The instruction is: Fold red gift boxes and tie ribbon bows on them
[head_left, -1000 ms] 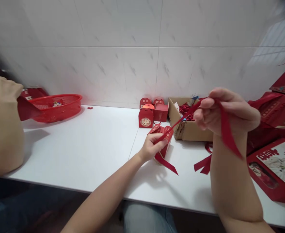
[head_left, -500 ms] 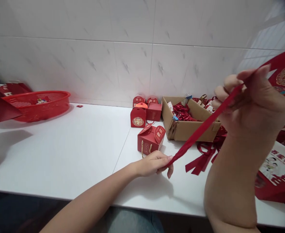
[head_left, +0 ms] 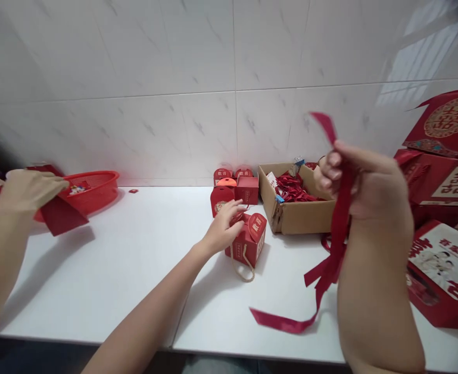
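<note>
My left hand (head_left: 223,228) rests at the left top edge of a small red gift box (head_left: 248,241), fingers stretched over it and apart. Printed characters mark the box's rounded flaps, and a twisted gold cord handle (head_left: 246,278) hangs down its front onto the table. Raised on the right, my right hand (head_left: 363,176) pinches a red ribbon (head_left: 341,213) between thumb and fingers. One short ribbon end sticks up above the fingers; the long part drops past my wrist, its loose end trailing left over the table.
Behind the box stand several similar red boxes (head_left: 247,189). An open cardboard box (head_left: 305,218) holds red ribbons and clips. Larger red gift boxes (head_left: 441,182) are stacked at right. On the left, another person's hand (head_left: 34,189) holds a red piece (head_left: 63,215) by a red basket (head_left: 104,195).
My left hand has let go of the ribbon and moved up-left onto the small box. My right hand has come left and lower with the ribbon now hanging. The other person's hand has come into view.
</note>
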Tool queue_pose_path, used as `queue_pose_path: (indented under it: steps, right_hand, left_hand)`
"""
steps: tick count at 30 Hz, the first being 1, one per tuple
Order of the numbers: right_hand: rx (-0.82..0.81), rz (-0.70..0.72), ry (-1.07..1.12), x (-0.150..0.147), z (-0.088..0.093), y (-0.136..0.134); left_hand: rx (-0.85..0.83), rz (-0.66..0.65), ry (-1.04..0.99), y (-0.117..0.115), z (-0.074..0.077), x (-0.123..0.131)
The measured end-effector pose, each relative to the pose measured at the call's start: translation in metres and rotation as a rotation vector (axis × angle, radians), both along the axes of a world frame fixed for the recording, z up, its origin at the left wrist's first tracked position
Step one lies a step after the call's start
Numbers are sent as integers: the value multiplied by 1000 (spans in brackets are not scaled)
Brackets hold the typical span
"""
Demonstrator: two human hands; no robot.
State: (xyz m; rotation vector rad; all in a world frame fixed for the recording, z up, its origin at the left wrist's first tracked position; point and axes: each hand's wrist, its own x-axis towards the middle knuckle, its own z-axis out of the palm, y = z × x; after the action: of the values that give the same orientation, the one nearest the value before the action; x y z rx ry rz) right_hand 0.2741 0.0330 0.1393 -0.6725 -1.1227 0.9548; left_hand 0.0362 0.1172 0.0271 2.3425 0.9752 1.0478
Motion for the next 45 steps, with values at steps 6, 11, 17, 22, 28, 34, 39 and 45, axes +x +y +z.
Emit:
queue_pose_path:
  steps: [6, 11, 17, 22, 28, 34, 39, 45]
  right_hand:
    - [-231, -103, -710, -16, -11, 24]
    - [-343, 44, -1036, -26, -14, 28]
    - [-455, 245, -1171, -41, -22, 35]
    - [-498, 225, -1265, -53, -31, 40]
    - [-493, 228, -1225, -58, -32, 40]
    - [-452, 268, -1208, -57, -29, 34]
    - [-513, 248, -1258, -61, -27, 33]
    - [-552, 240, -1313, -59, -27, 34]
  left_hand:
    - [-65, -67, 70, 0, -11, -15]
    - [-224, -31, 74, -15, -4, -30]
    - [-284, -24, 17, -16, -8, -34]
    - [-287, -18, 19, -18, -8, -33]
    - [-273, -23, 29, -20, -6, -33]
    - [-286, -32, 0, -19, -9, -33]
    - [-290, -36, -23, -17, -10, -34]
    - [-285, -34, -30, -18, -10, -33]
